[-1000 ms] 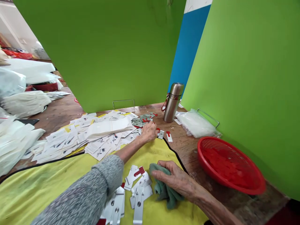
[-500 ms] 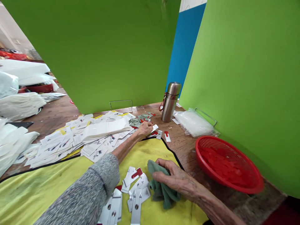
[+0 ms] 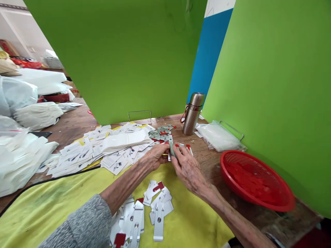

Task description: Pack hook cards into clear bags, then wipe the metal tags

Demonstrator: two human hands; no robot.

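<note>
My left hand (image 3: 157, 155) pinches a small flat metal plate (image 3: 170, 138) above the far edge of the yellow cloth. My right hand (image 3: 188, 168) meets it there, its fingers pressing a folded green rag (image 3: 172, 149) against the plate. Most of the rag is hidden behind the right fingers. Nearer me, a loose pile of silver metal plates (image 3: 159, 224) lies on the yellow cloth (image 3: 191, 213), a few showing red film. Just beyond my hands is a heap of greyish metal plates (image 3: 157, 134) with red parts.
Printed cards (image 3: 77, 155) and a white paper stack (image 3: 124, 142) spread to the left. A steel thermos (image 3: 191, 117) stands at the back, near a clear plastic bag (image 3: 219, 136). A red basket (image 3: 258, 203) holding red pieces sits at right. Green panels (image 3: 116, 62) wall the back and right.
My left hand has drawn back from the heap with a metal plate. My right hand has moved forward with the green rag, and the two hands now meet.
</note>
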